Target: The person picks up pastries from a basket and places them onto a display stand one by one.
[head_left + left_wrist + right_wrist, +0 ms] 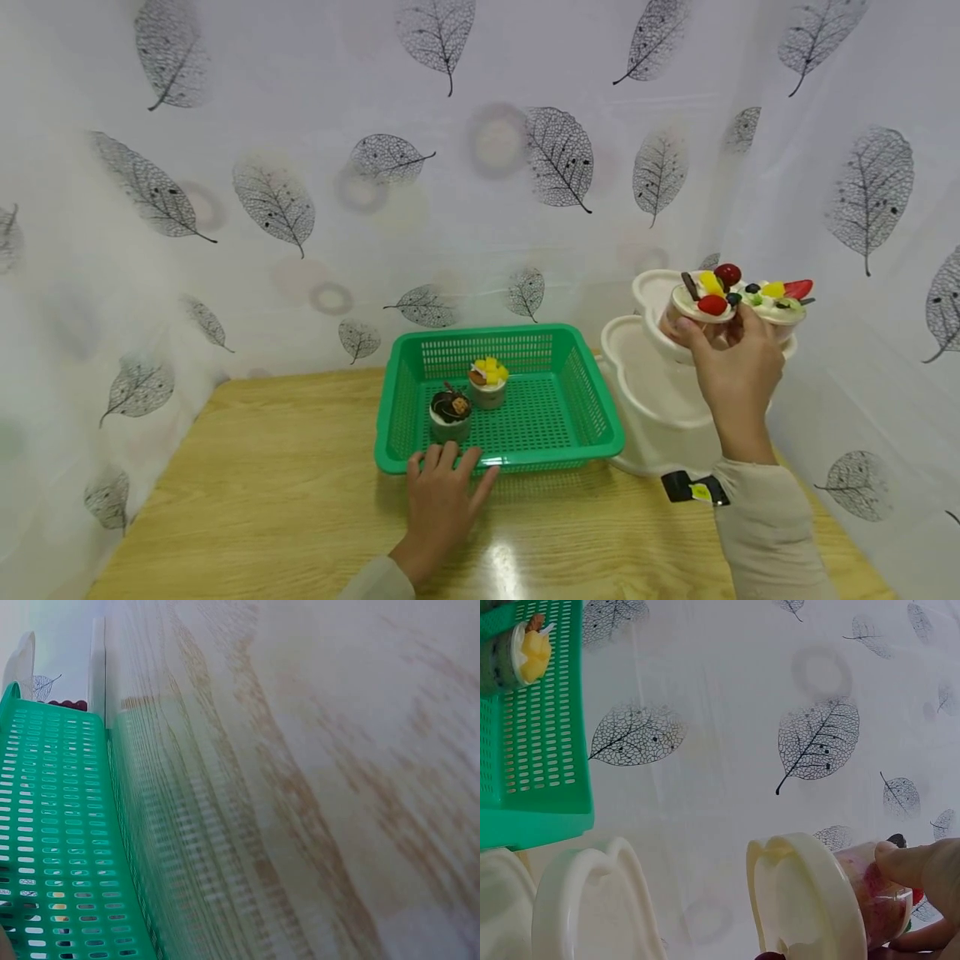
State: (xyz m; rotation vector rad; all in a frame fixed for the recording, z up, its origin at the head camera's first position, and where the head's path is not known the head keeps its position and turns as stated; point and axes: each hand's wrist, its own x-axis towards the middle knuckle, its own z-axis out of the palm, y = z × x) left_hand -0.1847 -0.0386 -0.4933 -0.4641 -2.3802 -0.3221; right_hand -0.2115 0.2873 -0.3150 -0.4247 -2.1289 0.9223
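Note:
High at the right, my right hand (738,375) grips a clear dessert cup (693,312) topped with cream, red berries, yellow fruit and a chocolate stick. The cup is at the top tier of a cream-coloured tiered stand (633,367), beside another fruit-topped cup (776,310). Whether its base touches the tier is hard to tell. In the right wrist view, thumb and fingers pinch the cup (874,892). My left hand (442,504) rests its fingers on the near rim of a green basket (525,460). Inside stand a chocolate-topped cup (450,417) and a yellow-fruit cup (488,387).
A pale wood table (285,483) carries the basket and the stand, which stand close together. Behind them hangs a translucent curtain (465,233) with dark leaf prints, also along both sides. The lower tiers (592,907) sit left of the cup in the right wrist view.

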